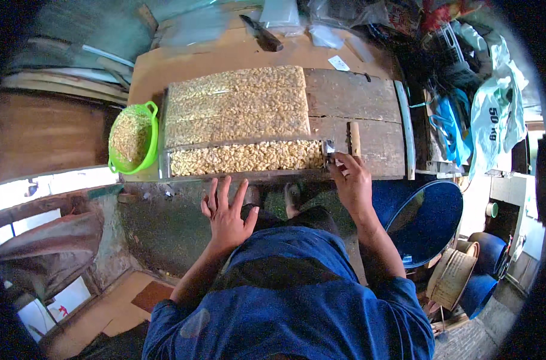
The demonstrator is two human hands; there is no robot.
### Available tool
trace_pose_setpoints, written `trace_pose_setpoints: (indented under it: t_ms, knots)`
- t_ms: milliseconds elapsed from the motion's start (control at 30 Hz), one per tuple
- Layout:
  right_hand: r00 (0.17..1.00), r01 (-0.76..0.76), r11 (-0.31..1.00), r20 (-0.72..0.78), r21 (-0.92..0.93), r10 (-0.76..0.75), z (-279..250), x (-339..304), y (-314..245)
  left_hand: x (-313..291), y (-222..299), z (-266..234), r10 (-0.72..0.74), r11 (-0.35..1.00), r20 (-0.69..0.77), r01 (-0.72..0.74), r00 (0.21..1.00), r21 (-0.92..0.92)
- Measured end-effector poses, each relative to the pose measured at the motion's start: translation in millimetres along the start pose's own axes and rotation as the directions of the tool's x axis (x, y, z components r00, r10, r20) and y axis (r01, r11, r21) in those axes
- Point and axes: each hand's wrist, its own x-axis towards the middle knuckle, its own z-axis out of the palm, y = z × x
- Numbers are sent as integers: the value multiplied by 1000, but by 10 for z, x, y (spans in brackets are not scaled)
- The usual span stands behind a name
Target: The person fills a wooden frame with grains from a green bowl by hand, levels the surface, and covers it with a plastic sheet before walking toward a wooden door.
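Observation:
A long row of pale yellow beans (243, 158) fills a narrow trough along the table's near edge. Behind it lie several flat slabs of pressed beans (237, 102), side by side and apparently under clear film. My left hand (226, 213) is at the near edge, fingers spread and nothing in them. At the row's right end my right hand (352, 180) pinches a small dark piece, partly hidden by the fingers; its kind does not show. Just beyond that hand a wooden stick or handle (354, 138) lies on the boards.
A green basket (153, 133) of bean-like bits stands left of the slabs. On the wooden table (354, 96), a dark-handled knife (262, 33) and plastic sheets (279, 13) lie at the back. To the right are a white sack (498, 102) and a large blue tub (426, 222).

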Motion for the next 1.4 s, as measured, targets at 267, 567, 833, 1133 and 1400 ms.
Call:
trace_pose_setpoints:
  t_ms: [267, 567, 833, 1133, 1400]
  knots:
    - [995, -100, 994, 14, 35, 99, -22, 68, -100, -19, -47, -6, -50, 996, -29, 47, 998, -74]
    - [999, -25, 1000, 48, 3, 25, -17, 131, -100, -23, -80, 26, -47, 997, -60, 43, 997, -70]
    - [948, -305, 928, 156, 212, 276, -54, 142, 128, -1, -80, 10, -41, 997, -65, 37, 997, -71]
    - [956, -280, 641, 147, 715, 255, -200, 148, -424, -39, -110, 31, -60, 996, -78, 55, 995, -65]
    - [943, 234, 961, 207, 144, -261, 223, 177, -869, -51, -86, 30, -90, 994, -49, 87, 995, -63]
